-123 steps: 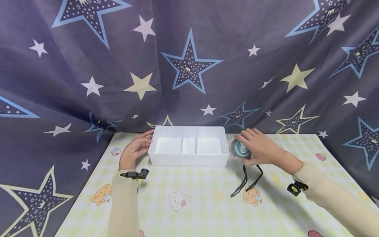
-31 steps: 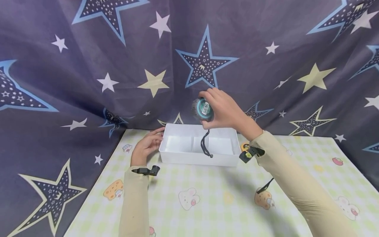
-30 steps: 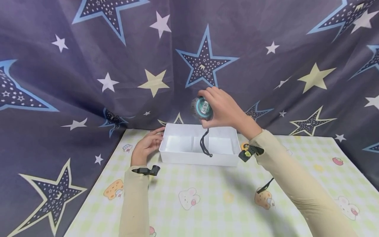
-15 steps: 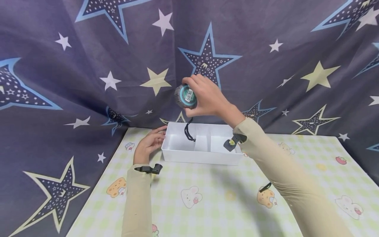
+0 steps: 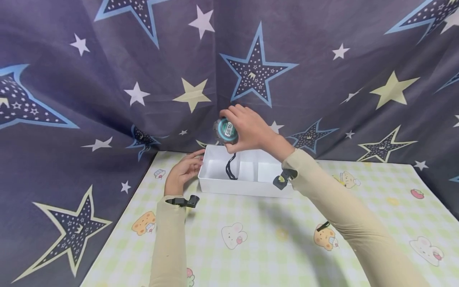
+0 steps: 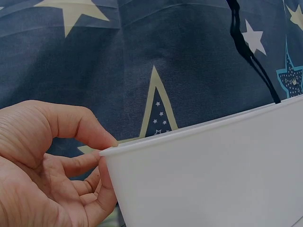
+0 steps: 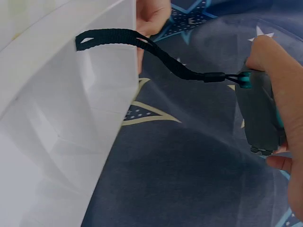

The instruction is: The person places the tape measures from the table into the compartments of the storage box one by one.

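My right hand [image 5: 249, 129] grips a grey-and-teal tape measure [image 5: 227, 130], raised above the left part of a white divided box [image 5: 247, 187]. From the tape measure's lower end a black wrist strap [image 5: 230, 167] dangles into the box. In the right wrist view the dark casing of the tape measure [image 7: 258, 111] lies between thumb and fingers, the strap [image 7: 175, 66] trailing over the box [image 7: 118, 66]. My left hand [image 5: 184, 171] rests against the box's left end. In the left wrist view, fingertips [image 6: 111, 143] touch the wall right at the rim corner.
A green-and-white checked cloth [image 5: 258, 247] with cartoon prints covers the table. A dark starry curtain [image 5: 161, 59] hangs close behind the box. Another black strap [image 5: 322, 226] lies on the cloth, partly hidden by my right forearm.
My right hand has lifted the tape measure from beside the box's right end, carried it left over the box, and lowered it slightly in the last half second. My left hand stays at the box.
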Demonstrator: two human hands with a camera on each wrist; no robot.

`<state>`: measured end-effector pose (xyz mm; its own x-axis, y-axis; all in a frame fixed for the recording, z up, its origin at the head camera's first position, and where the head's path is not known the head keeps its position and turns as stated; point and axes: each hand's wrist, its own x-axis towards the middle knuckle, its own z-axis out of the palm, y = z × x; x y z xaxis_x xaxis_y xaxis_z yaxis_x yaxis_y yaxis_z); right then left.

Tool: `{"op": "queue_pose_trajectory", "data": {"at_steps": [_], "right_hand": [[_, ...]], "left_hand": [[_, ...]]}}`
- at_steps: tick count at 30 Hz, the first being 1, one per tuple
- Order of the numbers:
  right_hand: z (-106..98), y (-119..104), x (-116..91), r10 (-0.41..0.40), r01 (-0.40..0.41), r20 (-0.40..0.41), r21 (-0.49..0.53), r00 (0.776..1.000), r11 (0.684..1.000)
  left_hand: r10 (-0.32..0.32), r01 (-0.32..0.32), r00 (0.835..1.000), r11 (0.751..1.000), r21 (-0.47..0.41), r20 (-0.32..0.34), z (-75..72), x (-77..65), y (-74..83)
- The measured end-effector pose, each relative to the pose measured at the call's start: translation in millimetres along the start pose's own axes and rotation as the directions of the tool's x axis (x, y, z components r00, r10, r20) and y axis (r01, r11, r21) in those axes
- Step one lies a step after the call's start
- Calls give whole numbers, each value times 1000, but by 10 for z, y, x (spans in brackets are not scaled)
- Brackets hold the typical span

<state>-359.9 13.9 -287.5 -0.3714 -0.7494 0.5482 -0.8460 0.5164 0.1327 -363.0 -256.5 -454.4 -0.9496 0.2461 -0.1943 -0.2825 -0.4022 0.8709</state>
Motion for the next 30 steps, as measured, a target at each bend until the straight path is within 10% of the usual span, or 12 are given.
{"op": "queue_pose_trajectory", "data": {"at_steps": [30], "right_hand": [[451,-19,74,-27,22,231,25,972,999]], "left_hand": [[3,-3,1000,1000,13,7,27,-17,4]]}}
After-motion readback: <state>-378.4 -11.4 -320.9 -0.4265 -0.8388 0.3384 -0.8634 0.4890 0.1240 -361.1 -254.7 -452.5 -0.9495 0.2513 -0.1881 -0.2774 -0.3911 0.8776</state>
